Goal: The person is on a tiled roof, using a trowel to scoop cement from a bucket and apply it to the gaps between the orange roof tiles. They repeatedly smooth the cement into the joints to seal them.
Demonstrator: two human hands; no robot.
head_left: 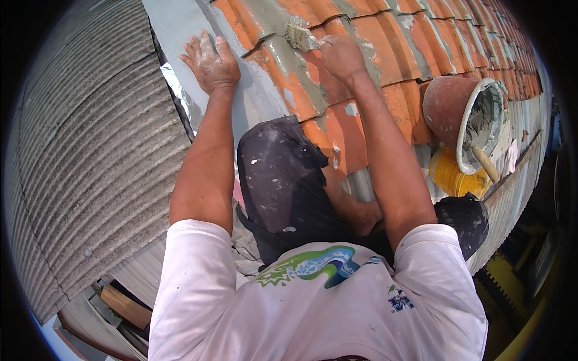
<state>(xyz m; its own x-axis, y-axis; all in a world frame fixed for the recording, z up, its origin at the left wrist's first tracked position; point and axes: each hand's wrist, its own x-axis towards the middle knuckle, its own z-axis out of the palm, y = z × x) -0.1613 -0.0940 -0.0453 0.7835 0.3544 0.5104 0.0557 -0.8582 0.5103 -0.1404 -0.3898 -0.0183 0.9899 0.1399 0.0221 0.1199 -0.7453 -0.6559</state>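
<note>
My left hand (pixel 212 63) lies with fingers spread on a smooth grey strip (pixel 250 90) along the edge of the tiles, supporting nothing. Grey smears mark its fingers. My right hand (pixel 343 57) is closed around a brush (pixel 298 37) whose bristles are caked with grey cement. The bristles rest against the orange roof tiles (pixel 385 45), beside a wet grey band (pixel 289 66) that runs down a tile joint. Most of the brush's handle is hidden in my grip.
At the right, a reddish bucket (pixel 442 108) leans on its side toward me, with grey cement and a wooden handle (pixel 485 163) in it. Below it is a yellow container (pixel 453 174). Corrugated grey roofing (pixel 102 162) spreads at the left. The right roof edge drops off.
</note>
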